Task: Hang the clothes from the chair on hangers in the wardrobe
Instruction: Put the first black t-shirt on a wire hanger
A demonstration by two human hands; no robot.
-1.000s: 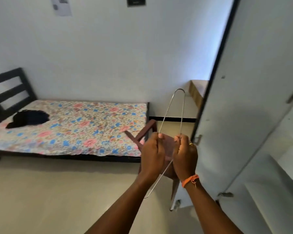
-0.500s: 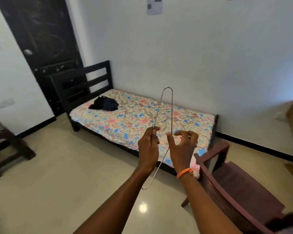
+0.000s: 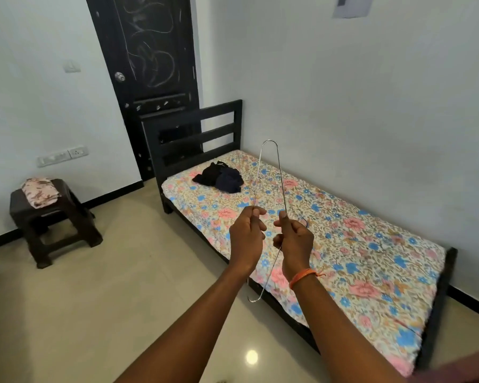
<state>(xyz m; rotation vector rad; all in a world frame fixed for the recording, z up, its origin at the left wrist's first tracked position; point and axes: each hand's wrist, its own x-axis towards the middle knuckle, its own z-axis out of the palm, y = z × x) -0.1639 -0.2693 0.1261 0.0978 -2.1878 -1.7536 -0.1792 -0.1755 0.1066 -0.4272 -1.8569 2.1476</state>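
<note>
I hold a thin wire hanger [image 3: 271,161] upright in front of me, its narrow end up and its hook low near the floor. My left hand [image 3: 246,236] pinches one wire side and my right hand [image 3: 293,239], with an orange wrist thread, grips the other side. A folded pink floral cloth [image 3: 39,190] lies on a dark stool [image 3: 56,219] at the left wall. A dark garment [image 3: 220,176] is heaped on the bed. Only a maroon corner of the chair [image 3: 465,369] shows at the bottom right. The wardrobe is out of view.
A single bed [image 3: 357,252] with a floral sheet and dark frame runs along the right wall. A black door [image 3: 150,64] stands closed behind its headboard. Glossy beige floor [image 3: 108,313] spreads between me, the stool and the bed.
My view has swung left, away from the wardrobe door and the chair, toward the bed, door and stool. Both hands kept hold of the hanger.
</note>
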